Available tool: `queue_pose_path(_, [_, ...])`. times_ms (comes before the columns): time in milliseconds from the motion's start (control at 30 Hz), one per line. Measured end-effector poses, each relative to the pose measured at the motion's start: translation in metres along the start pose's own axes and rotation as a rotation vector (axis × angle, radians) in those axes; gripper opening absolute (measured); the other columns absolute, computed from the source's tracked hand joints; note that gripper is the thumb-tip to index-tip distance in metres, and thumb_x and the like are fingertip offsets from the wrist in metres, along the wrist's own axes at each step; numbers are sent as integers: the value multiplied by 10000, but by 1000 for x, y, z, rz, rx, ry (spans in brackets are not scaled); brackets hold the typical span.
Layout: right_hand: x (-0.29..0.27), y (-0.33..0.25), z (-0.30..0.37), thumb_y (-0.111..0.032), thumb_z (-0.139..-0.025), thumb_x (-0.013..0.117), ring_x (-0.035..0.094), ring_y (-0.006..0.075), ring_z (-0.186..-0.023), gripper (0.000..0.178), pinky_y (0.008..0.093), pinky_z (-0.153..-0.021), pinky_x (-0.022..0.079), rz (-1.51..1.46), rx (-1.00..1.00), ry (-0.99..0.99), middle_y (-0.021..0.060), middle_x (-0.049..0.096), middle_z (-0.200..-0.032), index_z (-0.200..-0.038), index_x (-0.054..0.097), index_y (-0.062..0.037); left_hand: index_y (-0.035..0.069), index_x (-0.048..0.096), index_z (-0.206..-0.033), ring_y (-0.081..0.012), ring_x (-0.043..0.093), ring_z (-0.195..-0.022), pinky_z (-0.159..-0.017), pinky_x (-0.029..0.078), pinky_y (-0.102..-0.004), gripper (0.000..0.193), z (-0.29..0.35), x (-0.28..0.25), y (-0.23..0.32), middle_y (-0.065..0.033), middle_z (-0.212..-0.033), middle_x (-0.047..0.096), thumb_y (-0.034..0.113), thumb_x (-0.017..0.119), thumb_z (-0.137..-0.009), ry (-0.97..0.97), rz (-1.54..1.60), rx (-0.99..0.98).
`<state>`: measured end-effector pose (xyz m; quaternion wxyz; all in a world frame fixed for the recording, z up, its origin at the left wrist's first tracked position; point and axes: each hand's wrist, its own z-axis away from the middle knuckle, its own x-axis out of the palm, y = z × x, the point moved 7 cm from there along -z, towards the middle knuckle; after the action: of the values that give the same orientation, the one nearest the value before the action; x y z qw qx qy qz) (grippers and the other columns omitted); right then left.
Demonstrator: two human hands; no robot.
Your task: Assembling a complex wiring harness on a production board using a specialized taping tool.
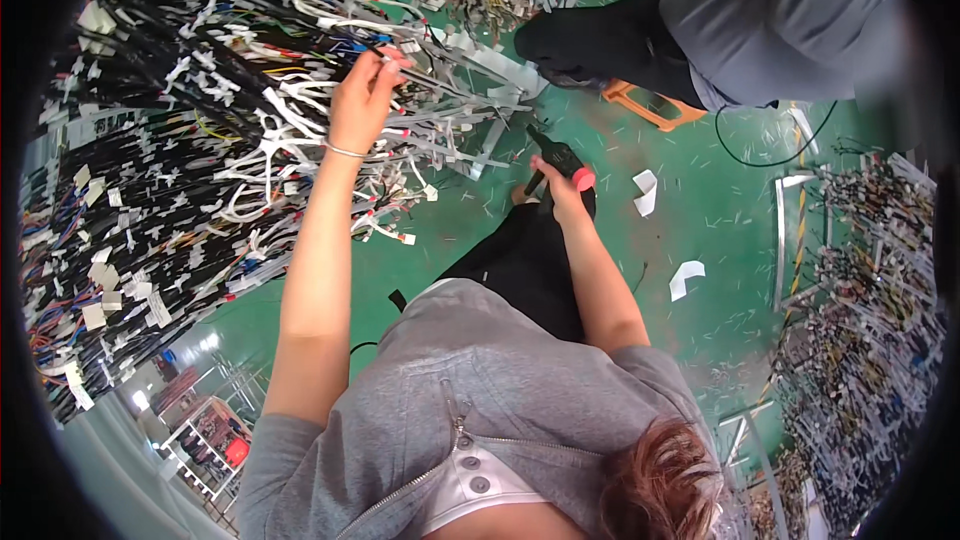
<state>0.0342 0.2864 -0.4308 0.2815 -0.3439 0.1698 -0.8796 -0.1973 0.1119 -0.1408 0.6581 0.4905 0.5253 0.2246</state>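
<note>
My left hand (pixel 365 105) reaches into a large bundle of wire harnesses, its thumb and fingers pinched on a thin cable beside the white branches. White sleeved cables (pixel 285 105) with red marks and small connectors spread around and below that hand. My right hand (pixel 562 190) is wrapped around a black cable tie gun (pixel 560 158) with a red knob at its back end. The gun's nose points up and left, near the loose cable ends but apart from them. Part of its handle is hidden by my fingers.
Thick black harnesses (pixel 130 160) with white tags fill the left side. Another person in grey and black (pixel 780 20) is at the upper right, beside an orange plastic stool (pixel 650 105). More harnesses (pixel 870 290) hang at the right. Paper scraps (pixel 645 192) and clippings litter the green floor (pixel 640 250).
</note>
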Motion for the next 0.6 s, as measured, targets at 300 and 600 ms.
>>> queue_pose_path(300, [11, 9, -24, -111, -911, 635, 628, 200, -1074, 261, 341, -953, 490, -56, 10, -187, 87, 676, -1107, -1140, 637, 14, -63, 562, -1075, -129, 662, -871, -775, 576, -265, 214, 0, -3, -4, -136, -986, 704, 138, 524, -1012, 71, 30, -75])
queue_pose_path(600, [13, 12, -32, -142, -920, 623, 598, 194, -1149, 293, 360, -1051, 410, -20, 82, -199, 64, 664, -1176, -1185, 627, -17, -77, 565, -1069, -143, 678, -849, -753, 585, -259, 224, -2, -8, -12, -147, -989, 705, 136, 551, -1000, 128, 57, -93])
